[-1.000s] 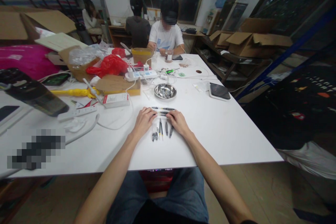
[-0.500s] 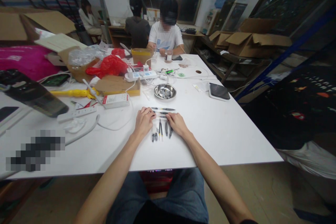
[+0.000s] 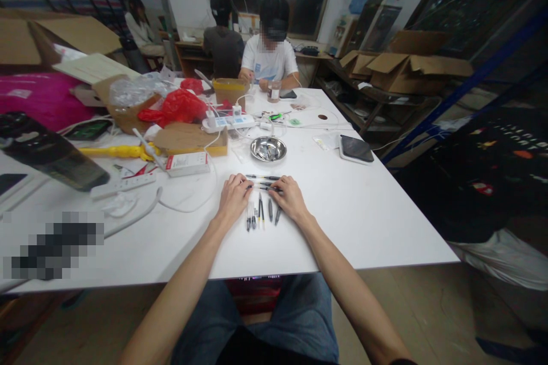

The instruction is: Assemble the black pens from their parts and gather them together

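Note:
Both my hands rest on a white table (image 3: 368,217), close together. My left hand (image 3: 234,195) and my right hand (image 3: 289,196) have their fingers curled onto the ends of thin pens (image 3: 262,185) lying crosswise between them. Another pen (image 3: 263,177) lies just beyond the fingertips. Several short pen parts (image 3: 262,212) lie lengthwise in a row in the gap between my wrists. A steel bowl (image 3: 268,148) with small pieces in it stands a little farther out.
A power strip (image 3: 226,122), cables, a red bag (image 3: 180,107), cardboard boxes (image 3: 190,140) and a dark bottle (image 3: 47,151) crowd the left. A phone (image 3: 356,149) lies right of the bowl. A person in a white shirt (image 3: 269,60) sits at the far end.
My right hand has slid slightly left along the crosswise pens, closing the gap to the left hand. The pen parts have not moved.

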Tool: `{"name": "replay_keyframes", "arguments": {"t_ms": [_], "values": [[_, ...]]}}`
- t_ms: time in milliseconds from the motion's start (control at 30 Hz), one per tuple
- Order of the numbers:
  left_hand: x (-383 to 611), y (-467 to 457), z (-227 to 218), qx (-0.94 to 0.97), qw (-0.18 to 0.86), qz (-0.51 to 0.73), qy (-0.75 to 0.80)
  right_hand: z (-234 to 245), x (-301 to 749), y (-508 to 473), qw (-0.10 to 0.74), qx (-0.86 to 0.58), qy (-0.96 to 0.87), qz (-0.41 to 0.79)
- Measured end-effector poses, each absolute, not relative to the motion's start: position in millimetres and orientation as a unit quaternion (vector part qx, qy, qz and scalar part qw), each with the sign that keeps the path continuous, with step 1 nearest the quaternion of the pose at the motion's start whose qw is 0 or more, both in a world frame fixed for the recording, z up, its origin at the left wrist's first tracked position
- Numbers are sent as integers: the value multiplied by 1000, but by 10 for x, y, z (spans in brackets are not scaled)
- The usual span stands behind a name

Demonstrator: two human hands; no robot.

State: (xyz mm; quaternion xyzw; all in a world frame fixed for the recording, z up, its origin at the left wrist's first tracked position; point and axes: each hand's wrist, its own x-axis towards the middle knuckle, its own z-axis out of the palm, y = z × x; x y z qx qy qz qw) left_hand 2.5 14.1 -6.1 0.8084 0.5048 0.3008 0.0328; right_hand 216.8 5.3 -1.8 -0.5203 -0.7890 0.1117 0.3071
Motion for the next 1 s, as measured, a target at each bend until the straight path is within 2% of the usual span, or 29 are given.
{"name": "replay_keyframes", "arguments": {"t_ms": [167, 300, 433, 533, 733, 1000], "values": [[2, 120, -20, 800, 35, 319, 507, -30, 2165, 57, 302, -526, -789, 99], [5, 58, 34, 784, 75, 307, 535, -2, 2160, 35, 331, -520, -781, 99], [20, -28, 87, 764, 101, 238, 591, 87, 2132, -25, 354, -434, -808, 185], [13, -119, 103, 763, 102, 199, 606, 151, 2126, -88, 315, -372, -842, 232], [-39, -298, 62, 824, 87, 196, 525, 113, 2195, -136, 221, -367, -861, 275], [-64, -257, 9, 821, 72, 229, 519, 85, 2225, -171, 182, -354, -870, 291]]}}
